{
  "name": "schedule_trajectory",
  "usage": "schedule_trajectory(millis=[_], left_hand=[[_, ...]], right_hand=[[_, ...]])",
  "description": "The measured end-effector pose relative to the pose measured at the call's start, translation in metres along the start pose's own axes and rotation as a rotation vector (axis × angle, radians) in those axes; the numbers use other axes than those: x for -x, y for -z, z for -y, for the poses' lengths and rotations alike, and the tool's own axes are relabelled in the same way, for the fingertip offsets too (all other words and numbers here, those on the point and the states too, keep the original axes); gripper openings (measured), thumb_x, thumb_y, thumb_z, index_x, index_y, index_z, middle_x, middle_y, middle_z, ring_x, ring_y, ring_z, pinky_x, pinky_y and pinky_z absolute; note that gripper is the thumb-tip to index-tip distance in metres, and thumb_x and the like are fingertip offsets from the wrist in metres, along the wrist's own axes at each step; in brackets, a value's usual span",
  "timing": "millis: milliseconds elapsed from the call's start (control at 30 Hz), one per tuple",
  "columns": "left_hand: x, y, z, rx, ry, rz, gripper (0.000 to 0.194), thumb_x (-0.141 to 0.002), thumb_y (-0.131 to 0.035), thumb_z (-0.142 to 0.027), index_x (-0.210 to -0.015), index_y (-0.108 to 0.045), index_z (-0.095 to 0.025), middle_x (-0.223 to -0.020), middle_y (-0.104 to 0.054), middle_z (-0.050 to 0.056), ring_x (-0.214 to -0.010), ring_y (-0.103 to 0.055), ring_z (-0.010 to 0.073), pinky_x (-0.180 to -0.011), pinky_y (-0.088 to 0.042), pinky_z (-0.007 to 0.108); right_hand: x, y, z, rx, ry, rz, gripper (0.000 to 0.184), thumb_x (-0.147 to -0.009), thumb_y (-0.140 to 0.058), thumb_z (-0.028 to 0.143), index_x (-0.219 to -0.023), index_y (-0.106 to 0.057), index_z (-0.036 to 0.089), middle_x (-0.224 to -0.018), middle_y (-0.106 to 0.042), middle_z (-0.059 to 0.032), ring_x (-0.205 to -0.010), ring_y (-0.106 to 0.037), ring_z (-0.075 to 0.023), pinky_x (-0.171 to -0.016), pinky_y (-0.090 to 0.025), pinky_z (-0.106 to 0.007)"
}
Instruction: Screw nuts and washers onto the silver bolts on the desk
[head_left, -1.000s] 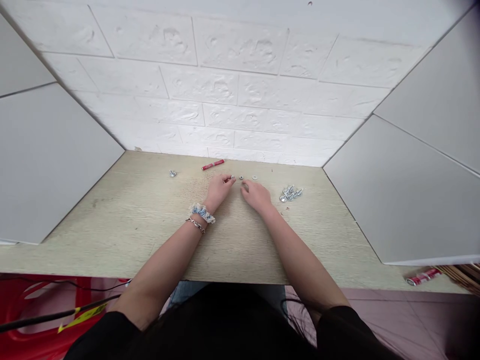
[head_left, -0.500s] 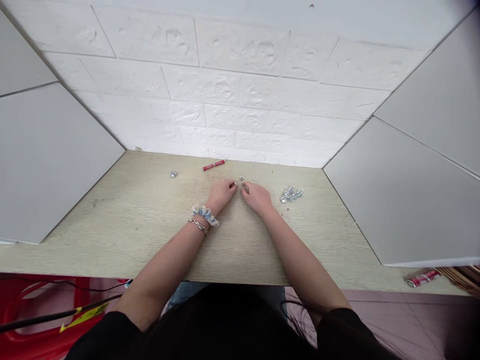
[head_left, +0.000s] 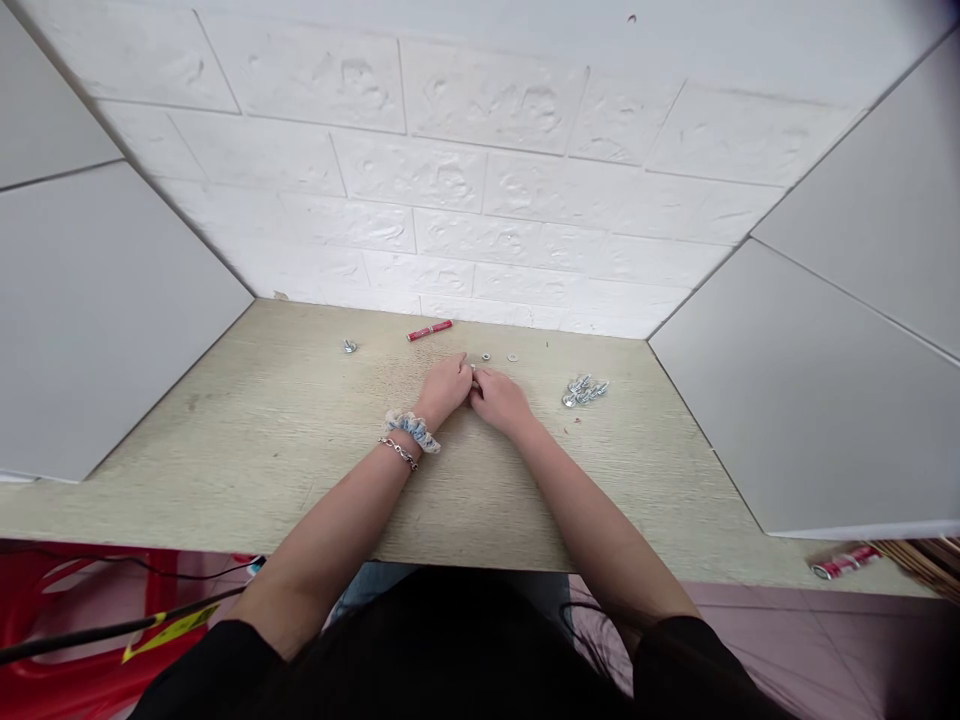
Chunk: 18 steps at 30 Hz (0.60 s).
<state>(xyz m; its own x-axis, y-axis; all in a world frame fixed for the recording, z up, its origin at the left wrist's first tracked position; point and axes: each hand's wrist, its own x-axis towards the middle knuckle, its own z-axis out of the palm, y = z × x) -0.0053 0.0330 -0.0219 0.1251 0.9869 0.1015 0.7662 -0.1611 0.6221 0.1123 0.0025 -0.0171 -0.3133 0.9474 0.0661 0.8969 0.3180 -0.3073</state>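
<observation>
My left hand (head_left: 447, 384) is closed on a small metal bolt (head_left: 473, 369), which is mostly hidden by the fingers. My right hand (head_left: 501, 402) meets it from the other side, its fingertips pinched on the same piece. Just beyond the fingers lie a hex nut (head_left: 486, 357) and a flat washer (head_left: 512, 357). To the right is a small pile of bolts (head_left: 585, 391) fitted with washers. Off to the left, one bolt with a washer (head_left: 349, 346) rests by itself on the table.
A red marker-like tube (head_left: 430, 331) lies near the white brick-pattern wall (head_left: 480, 240). Grey panels (head_left: 112, 330) flank the wooden table (head_left: 300, 420). Another red cylinder (head_left: 846, 562) is at the right edge. A red stool (head_left: 150, 640) stands below left.
My right hand has moved left and its fingers have closed on the bolt held by my left hand. The two hands now touch; the loose parts stay put.
</observation>
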Motion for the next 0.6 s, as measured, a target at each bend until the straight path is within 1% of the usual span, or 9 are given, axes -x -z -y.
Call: schedule_trajectory(millis=[67, 133, 200, 267, 333, 433, 500, 600], left_hand=[[0.0, 0.0, 0.001, 0.041, 0.027, -0.015, 0.046, -0.081, -0.031, -0.021, -0.122, -0.048, -0.008, -0.124, -0.052, 0.015, -0.114, -0.047, 0.0238, -0.096, -0.034, 0.034], [0.0, 0.001, 0.002, 0.07, 0.046, -0.035, 0.051, -0.082, -0.031, -0.024, -0.13, -0.039, -0.008, -0.122, -0.052, 0.016, -0.11, -0.05, 0.0264, -0.092, -0.037, 0.037], [0.002, 0.002, 0.002, 0.081, 0.054, -0.046, 0.056, -0.082, -0.032, -0.026, -0.136, -0.029, -0.011, -0.114, -0.057, 0.016, -0.1, -0.055, 0.0275, -0.085, -0.04, 0.039], [0.003, 0.003, 0.001, 0.078, 0.051, -0.047, 0.059, -0.083, -0.032, -0.027, -0.139, -0.021, -0.013, -0.102, -0.062, 0.014, -0.09, -0.058, 0.0271, -0.079, -0.042, 0.038], [0.004, 0.003, 0.001, 0.074, 0.045, -0.043, 0.06, -0.083, -0.032, -0.027, -0.14, -0.017, -0.014, -0.094, -0.063, 0.012, -0.082, -0.059, 0.0261, -0.075, -0.043, 0.037], [0.004, 0.003, 0.001, 0.049, 0.029, -0.035, 0.06, -0.082, -0.032, -0.026, -0.139, -0.017, -0.014, -0.092, -0.063, 0.012, -0.078, -0.058, 0.0249, -0.073, -0.042, 0.036], [0.003, 0.002, 0.002, 0.025, 0.008, -0.025, 0.059, -0.082, -0.032, -0.026, -0.139, -0.019, -0.014, -0.09, -0.062, 0.012, -0.076, -0.057, 0.0242, -0.071, -0.042, 0.035], [0.004, 0.001, 0.003, 0.011, -0.008, -0.012, 0.058, -0.082, -0.032, -0.026, -0.138, -0.021, -0.014, -0.08, -0.062, 0.009, -0.07, -0.056, 0.0219, -0.067, -0.041, 0.032]], right_hand=[[-0.001, 0.0, 0.002, -0.003, -0.029, 0.001, 0.032, -0.086, -0.03, 0.026, -0.106, -0.054, 0.019, -0.106, -0.06, -0.0076, -0.097, -0.053, -0.0193, -0.079, -0.04, -0.028], [-0.003, -0.001, 0.003, -0.007, -0.056, -0.01, 0.037, -0.087, -0.028, 0.029, -0.116, -0.05, 0.02, -0.112, -0.058, -0.0079, -0.101, -0.052, -0.0204, -0.081, -0.04, -0.029], [-0.004, -0.002, 0.003, -0.012, -0.075, -0.02, 0.044, -0.087, -0.029, 0.031, -0.128, -0.039, 0.02, -0.12, -0.054, -0.0086, -0.105, -0.051, -0.0218, -0.084, -0.04, -0.031], [-0.004, -0.003, 0.003, -0.019, -0.079, -0.018, 0.049, -0.086, -0.03, 0.032, -0.133, -0.032, 0.018, -0.125, -0.05, -0.0092, -0.108, -0.05, -0.0224, -0.087, -0.039, -0.032], [-0.004, -0.002, 0.0, -0.026, -0.078, -0.017, 0.049, -0.086, -0.032, 0.032, -0.132, -0.034, 0.018, -0.126, -0.05, -0.0086, -0.109, -0.049, -0.0217, -0.088, -0.039, -0.032], [0.0, 0.005, -0.008, -0.007, -0.126, -0.044, 0.042, -0.084, -0.034, 0.028, -0.125, -0.043, 0.02, -0.12, -0.053, -0.0074, -0.107, -0.05, -0.0204, -0.087, -0.04, -0.03], [0.004, 0.016, -0.016, 0.045, -0.217, -0.078, 0.036, -0.085, -0.033, 0.026, -0.114, -0.053, 0.02, -0.113, -0.054, -0.0083, -0.102, -0.053, -0.0208, -0.082, -0.042, -0.03], [0.013, 0.038, -0.03, 0.118, -0.423, -0.143, 0.033, -0.083, -0.035, 0.023, -0.109, -0.055, 0.018, -0.115, -0.049, -0.0117, -0.095, -0.056, -0.0217, -0.075, -0.044, -0.031]])
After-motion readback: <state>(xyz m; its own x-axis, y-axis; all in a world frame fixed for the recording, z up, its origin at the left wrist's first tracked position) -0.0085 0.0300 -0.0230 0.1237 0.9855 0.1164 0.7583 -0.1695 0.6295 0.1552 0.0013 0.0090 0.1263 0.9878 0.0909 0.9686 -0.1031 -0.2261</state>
